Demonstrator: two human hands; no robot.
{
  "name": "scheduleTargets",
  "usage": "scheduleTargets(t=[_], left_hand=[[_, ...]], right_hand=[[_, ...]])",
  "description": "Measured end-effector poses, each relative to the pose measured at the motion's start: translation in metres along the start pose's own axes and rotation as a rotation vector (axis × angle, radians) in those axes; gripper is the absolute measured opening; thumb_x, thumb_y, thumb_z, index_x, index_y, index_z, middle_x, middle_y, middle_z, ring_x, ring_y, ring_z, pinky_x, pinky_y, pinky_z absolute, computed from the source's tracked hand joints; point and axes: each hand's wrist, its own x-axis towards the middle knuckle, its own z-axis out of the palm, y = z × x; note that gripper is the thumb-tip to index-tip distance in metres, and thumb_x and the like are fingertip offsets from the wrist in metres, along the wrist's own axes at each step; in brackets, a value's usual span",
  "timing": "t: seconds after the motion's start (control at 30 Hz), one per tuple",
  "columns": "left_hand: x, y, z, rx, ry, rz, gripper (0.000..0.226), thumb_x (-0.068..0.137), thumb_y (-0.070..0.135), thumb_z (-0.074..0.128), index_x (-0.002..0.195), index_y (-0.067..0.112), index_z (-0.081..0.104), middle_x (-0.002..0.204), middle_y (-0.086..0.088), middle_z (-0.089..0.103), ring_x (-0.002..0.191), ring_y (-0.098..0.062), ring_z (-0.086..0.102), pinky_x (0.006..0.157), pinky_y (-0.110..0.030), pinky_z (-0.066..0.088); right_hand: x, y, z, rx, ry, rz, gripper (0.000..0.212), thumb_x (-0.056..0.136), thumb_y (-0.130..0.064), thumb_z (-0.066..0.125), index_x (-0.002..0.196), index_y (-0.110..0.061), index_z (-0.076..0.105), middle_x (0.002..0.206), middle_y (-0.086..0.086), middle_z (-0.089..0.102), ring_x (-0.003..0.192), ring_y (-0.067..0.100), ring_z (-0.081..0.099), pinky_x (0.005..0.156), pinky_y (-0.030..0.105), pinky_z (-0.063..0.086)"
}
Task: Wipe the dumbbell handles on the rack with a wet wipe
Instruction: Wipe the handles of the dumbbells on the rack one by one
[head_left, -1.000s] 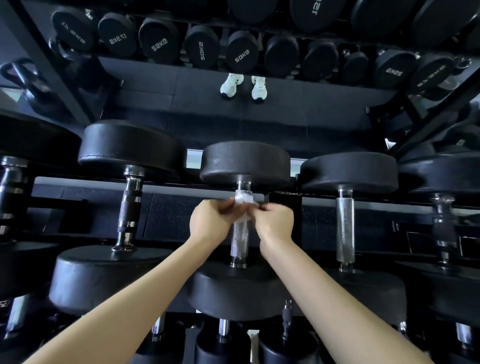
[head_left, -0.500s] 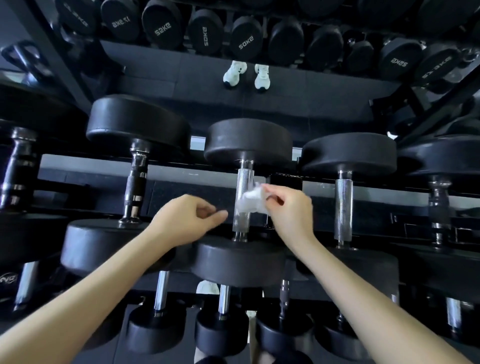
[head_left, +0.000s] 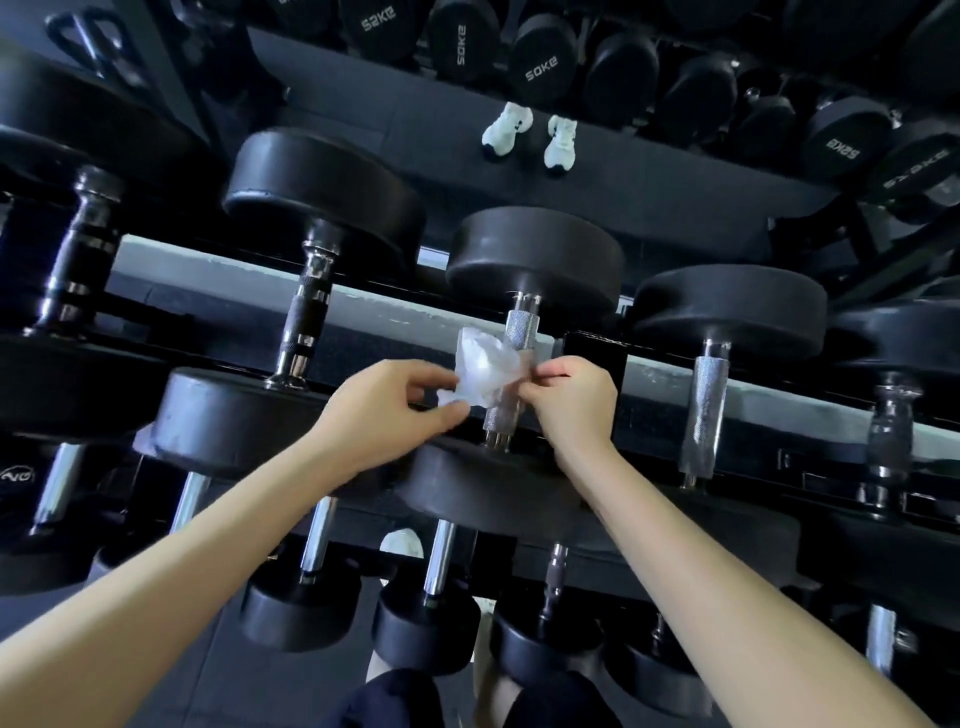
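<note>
On the far left I see a big black dumbbell (head_left: 78, 249) with a dark handle, partly cut off at the edge. Next to it sits another dumbbell with a dark bumpy handle (head_left: 304, 317) between two round black ends. The rack (head_left: 395, 312) has a pale bar running behind them.

My left hand (head_left: 387, 410) is just past that. Its thumb and fingers are pinched shut on the left edge of the wet wipe (head_left: 483, 371). The wipe is white and crumpled. It is held up in front of the middle dumbbell handle (head_left: 511, 374), a shiny silver one, and it looks like it touches the left side of it.

My right hand (head_left: 574, 402) pinches the right edge of the wipe, right by that same handle. So both hands hold the one wipe between them.

Further right stands another silver handle (head_left: 704, 415), well apart from my hands. Up top I see white shoes (head_left: 530, 135) in what looks like a mirror.
</note>
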Motion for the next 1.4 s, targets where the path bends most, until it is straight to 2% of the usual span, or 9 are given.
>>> scheduleTargets(t=[0.13,0.23,0.43,0.53,0.7,0.8,0.97,1.17,1.4], left_hand=[[0.035,0.012,0.016,-0.027,0.137,-0.026,0.032,0.088,0.037,0.058,0.112,0.018,0.068,0.106,-0.001,0.071,0.099,-0.015,0.064,0.075,-0.022,0.043],[0.05,0.017,0.035,-0.12,0.058,-0.129,0.039,0.085,0.044,0.061,0.093,0.008,0.073,0.071,-0.003,0.067,0.061,-0.014,0.06,0.053,-0.023,0.041],[0.064,0.013,0.051,-0.5,-0.058,-0.258,0.035,0.072,0.034,0.079,0.089,0.003,0.074,0.078,-0.012,0.069,0.069,-0.018,0.059,0.075,-0.037,0.056],[0.062,0.006,0.046,-0.356,-0.134,-0.165,0.032,0.071,0.037,0.078,0.083,0.007,0.075,0.074,-0.012,0.068,0.061,-0.013,0.055,0.053,-0.019,0.047],[0.063,0.002,0.042,-0.02,-0.244,-0.104,0.047,0.066,0.043,0.08,0.071,-0.002,0.07,0.053,-0.003,0.041,0.052,-0.013,0.03,0.05,-0.026,0.025],[0.071,0.006,0.038,-0.089,-0.25,-0.136,0.04,0.061,0.029,0.086,0.073,-0.005,0.069,0.059,-0.008,0.048,0.059,-0.015,0.038,0.058,-0.026,0.034],[0.077,0.006,0.034,-0.278,-0.225,-0.112,0.026,0.062,0.015,0.085,0.077,-0.001,0.073,0.07,-0.019,0.068,0.059,-0.013,0.055,0.063,-0.024,0.05],[0.067,0.009,0.037,0.242,-0.291,0.004,0.029,0.066,0.033,0.081,0.06,0.012,0.062,0.05,0.003,0.04,0.046,-0.009,0.032,0.042,-0.018,0.023],[0.059,0.032,0.021,-0.222,0.109,-0.057,0.017,0.069,0.025,0.081,0.081,0.016,0.073,0.068,0.007,0.069,0.064,-0.01,0.066,0.063,-0.022,0.054]], right_hand=[[-0.001,-0.003,-0.005,-0.073,-0.064,-0.093,0.011,0.071,-0.006,0.072,0.064,-0.012,0.067,0.06,-0.003,0.06,0.062,0.012,0.056,0.058,0.024,0.041],[0.001,-0.002,-0.011,0.065,-0.165,0.042,0.009,0.072,-0.008,0.072,0.067,-0.014,0.069,0.068,0.005,0.068,0.068,0.021,0.063,0.064,0.03,0.05],[0.018,-0.004,-0.003,0.243,-0.253,0.265,0.029,0.068,-0.031,0.082,0.08,-0.007,0.071,0.073,0.005,0.07,0.068,0.02,0.064,0.068,0.034,0.052],[0.01,0.004,-0.006,0.228,-0.347,0.312,0.033,0.07,-0.023,0.081,0.092,0.0,0.071,0.074,0.008,0.069,0.066,0.019,0.064,0.063,0.028,0.052],[0.003,0.017,-0.019,0.06,-0.499,0.28,0.031,0.071,-0.024,0.08,0.089,0.001,0.07,0.075,0.005,0.066,0.069,0.008,0.058,0.064,0.017,0.042],[0.02,0.01,-0.017,0.036,-0.54,0.34,0.022,0.069,-0.019,0.082,0.08,-0.006,0.069,0.069,0.003,0.067,0.061,0.008,0.06,0.057,0.017,0.04],[0.033,0.007,-0.014,0.163,-0.537,0.355,0.013,0.07,-0.012,0.081,0.079,-0.009,0.072,0.084,0.011,0.074,0.079,0.021,0.071,0.085,0.036,0.052],[0.018,0.02,-0.017,-0.083,-0.612,0.211,0.02,0.067,-0.014,0.084,0.081,-0.005,0.073,0.076,0.008,0.071,0.07,0.011,0.061,0.079,0.024,0.05],[0.016,-0.005,-0.038,0.209,-0.272,0.149,0.013,0.076,-0.007,0.075,0.068,-0.014,0.067,0.057,-0.007,0.067,0.057,0.004,0.063,0.058,0.02,0.05]])
